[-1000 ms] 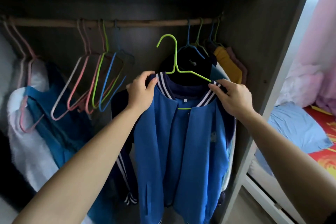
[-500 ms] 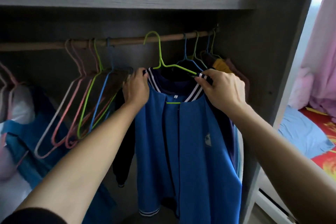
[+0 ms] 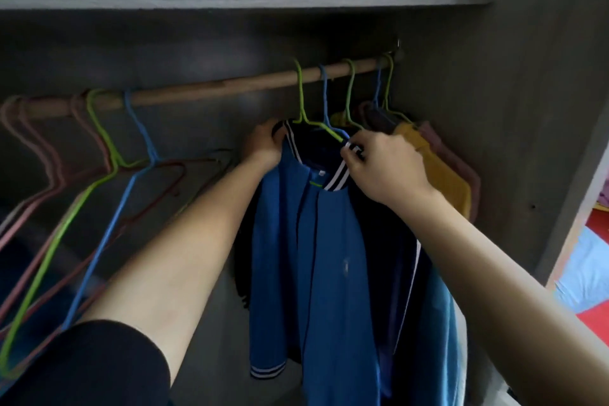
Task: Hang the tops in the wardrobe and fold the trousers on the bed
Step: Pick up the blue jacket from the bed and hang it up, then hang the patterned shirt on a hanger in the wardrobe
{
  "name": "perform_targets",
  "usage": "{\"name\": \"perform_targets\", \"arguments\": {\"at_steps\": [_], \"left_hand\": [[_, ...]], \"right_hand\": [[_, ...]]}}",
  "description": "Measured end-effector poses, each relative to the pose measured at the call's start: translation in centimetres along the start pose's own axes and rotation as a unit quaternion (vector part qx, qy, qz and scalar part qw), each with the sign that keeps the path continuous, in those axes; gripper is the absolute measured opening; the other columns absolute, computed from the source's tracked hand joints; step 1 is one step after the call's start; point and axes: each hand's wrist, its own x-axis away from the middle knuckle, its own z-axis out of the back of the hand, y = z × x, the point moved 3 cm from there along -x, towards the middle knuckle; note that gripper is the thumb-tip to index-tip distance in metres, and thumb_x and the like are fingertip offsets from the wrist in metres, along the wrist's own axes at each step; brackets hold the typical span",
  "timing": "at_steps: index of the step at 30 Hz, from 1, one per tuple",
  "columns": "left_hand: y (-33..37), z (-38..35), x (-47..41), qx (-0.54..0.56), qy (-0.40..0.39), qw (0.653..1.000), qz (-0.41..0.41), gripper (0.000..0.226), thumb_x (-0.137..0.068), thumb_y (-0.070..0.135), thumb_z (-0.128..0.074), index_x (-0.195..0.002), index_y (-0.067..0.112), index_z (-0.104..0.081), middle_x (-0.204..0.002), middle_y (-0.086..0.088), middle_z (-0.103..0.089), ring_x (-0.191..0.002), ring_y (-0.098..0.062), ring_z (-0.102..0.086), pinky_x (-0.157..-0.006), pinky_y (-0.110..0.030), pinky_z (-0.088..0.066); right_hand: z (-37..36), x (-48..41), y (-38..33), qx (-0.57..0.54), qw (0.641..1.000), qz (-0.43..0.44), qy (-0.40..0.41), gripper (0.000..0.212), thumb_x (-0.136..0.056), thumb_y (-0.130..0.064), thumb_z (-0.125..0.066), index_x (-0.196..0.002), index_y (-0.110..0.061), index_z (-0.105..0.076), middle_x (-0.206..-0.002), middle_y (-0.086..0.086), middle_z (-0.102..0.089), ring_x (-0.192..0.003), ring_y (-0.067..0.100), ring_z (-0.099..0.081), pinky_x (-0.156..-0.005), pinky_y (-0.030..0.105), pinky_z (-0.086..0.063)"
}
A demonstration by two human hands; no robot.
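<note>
1. Inside the wardrobe (image 3: 494, 115), the blue jacket (image 3: 329, 257) hangs on a green hanger (image 3: 301, 99), whose hook sits over the wooden rail (image 3: 230, 88).
2. The left hand (image 3: 263, 146) grips the collar (image 3: 336, 176) at its left side; the right hand (image 3: 384, 168) pinches the striped collar at the right.
3. Further left on the rail hang empty hangers (image 3: 110, 148); a yellow garment (image 3: 443, 175) hangs just beside the jacket, at the right.

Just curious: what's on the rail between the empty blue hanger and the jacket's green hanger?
Nothing: the head view shows bare rail from the empty blue hanger to the jacket's green hanger.
</note>
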Motion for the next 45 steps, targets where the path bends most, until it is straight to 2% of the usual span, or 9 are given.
{"name": "perform_targets", "arguments": {"at_steps": [3, 8, 13, 17, 24, 30, 34, 41, 45], "left_hand": [[-1.6, -1.7, 0.6, 0.024, -0.029, 0.999, 0.006, 0.036, -0.103, 0.016, -0.047, -0.138, 0.012, -0.055, -0.139, -0.011, -0.057, -0.126, -0.027, -0.052, -0.093, -0.019, -0.034], [-1.9, 1.0, 3.1, 0.02, -0.008, 0.999, -0.043, 0.038, -0.104, 0.015, -0.041, -0.14, 0.009, -0.052, -0.142, -0.013, -0.054, -0.13, -0.029, -0.05, -0.104, -0.024, -0.034], [-1.3, 4.2, 10.2, -0.008, 0.115, 0.982, -0.15, 0.036, -0.102, 0.015, -0.042, -0.13, 0.0, -0.059, -0.13, -0.022, -0.061, -0.119, -0.037, -0.057, -0.102, -0.036, -0.039], [-1.9, 2.9, 17.9, 0.02, 0.129, 0.979, -0.159, 0.044, -0.105, 0.029, -0.038, -0.139, 0.005, -0.051, -0.149, -0.018, -0.043, -0.136, -0.032, -0.041, -0.111, -0.036, -0.029], [0.2, -4.4, 32.9, 0.041, 0.025, 0.985, -0.164, 0.047, -0.102, 0.034, -0.046, -0.141, 0.008, -0.048, -0.154, -0.018, -0.035, -0.14, -0.034, -0.035, -0.111, -0.048, -0.031], [6.6, -8.9, 40.8, 0.004, -0.076, 0.966, -0.247, 0.059, -0.1, 0.043, -0.042, -0.149, 0.011, -0.04, -0.161, -0.017, -0.023, -0.15, -0.031, -0.018, -0.118, -0.055, -0.014], [13.2, -13.0, 45.3, 0.011, -0.14, 0.944, -0.298, 0.061, -0.099, 0.048, -0.036, -0.151, 0.016, -0.035, -0.163, -0.013, -0.018, -0.152, -0.027, -0.011, -0.119, -0.053, -0.007], [28.8, -24.4, 56.7, 0.059, -0.238, 0.899, -0.362, 0.069, -0.097, 0.051, -0.032, -0.158, 0.021, -0.019, -0.166, -0.01, -0.005, -0.153, -0.027, -0.003, -0.118, -0.058, -0.01], [38.3, -30.9, 64.1, 0.074, -0.29, 0.87, -0.391, 0.071, -0.095, 0.052, -0.034, -0.157, 0.019, -0.021, -0.165, -0.013, -0.006, -0.152, -0.032, -0.008, -0.117, -0.059, -0.012]], "right_hand": [[-1.7, 0.8, -0.1, 0.03, 0.998, 0.038, -0.025, 0.029, -0.099, -0.044, -0.05, -0.108, -0.023, -0.068, -0.087, 0.002, -0.069, -0.083, 0.031, -0.066, -0.056, 0.031, -0.034], [-1.8, 1.3, -0.3, 0.054, 0.998, 0.026, -0.029, 0.036, -0.099, -0.05, -0.047, -0.107, -0.023, -0.069, -0.085, 0.002, -0.069, -0.08, 0.029, -0.066, -0.058, 0.03, -0.037], [-1.3, 6.4, -0.4, -0.008, 0.999, -0.007, 0.046, 0.047, -0.101, -0.051, -0.045, -0.133, -0.02, -0.06, -0.115, 0.006, -0.066, -0.099, 0.027, -0.065, -0.068, 0.035, -0.047], [-1.3, 14.2, 1.0, -0.021, 0.996, -0.06, 0.059, 0.054, -0.102, -0.048, -0.046, -0.145, -0.016, -0.047, -0.134, 0.007, -0.055, -0.119, 0.024, -0.056, -0.085, 0.036, -0.05], [2.0, 31.5, 6.1, 0.073, 0.979, -0.19, -0.022, 0.053, -0.101, -0.045, -0.05, -0.146, -0.017, -0.043, -0.141, 0.009, -0.048, -0.121, 0.032, -0.053, -0.093, 0.049, -0.05], [8.6, 42.3, 12.4, 0.175, 0.928, -0.324, -0.056, 0.065, -0.1, -0.044, -0.05, -0.155, -0.017, -0.031, -0.162, 0.017, -0.021, -0.146, 0.036, -0.028, -0.113, 0.05, -0.03], [13.4, 48.4, 16.8, 0.185, 0.907, -0.377, -0.038, 0.067, -0.1, -0.044, -0.05, -0.156, -0.015, -0.028, -0.164, 0.017, -0.015, -0.149, 0.036, -0.022, -0.118, 0.048, -0.022], [24.7, 59.2, 27.6, 0.224, 0.869, -0.438, -0.056, 0.072, -0.098, -0.05, -0.049, -0.158, -0.018, -0.023, -0.165, 0.015, -0.013, -0.15, 0.034, -0.017, -0.119, 0.046, -0.019], [32.7, 66.5, 35.3, 0.253, 0.836, -0.483, -0.061, 0.075, -0.098, -0.05, -0.05, -0.158, -0.018, -0.022, -0.165, 0.015, -0.013, -0.151, 0.034, -0.016, -0.12, 0.049, -0.018]]}}
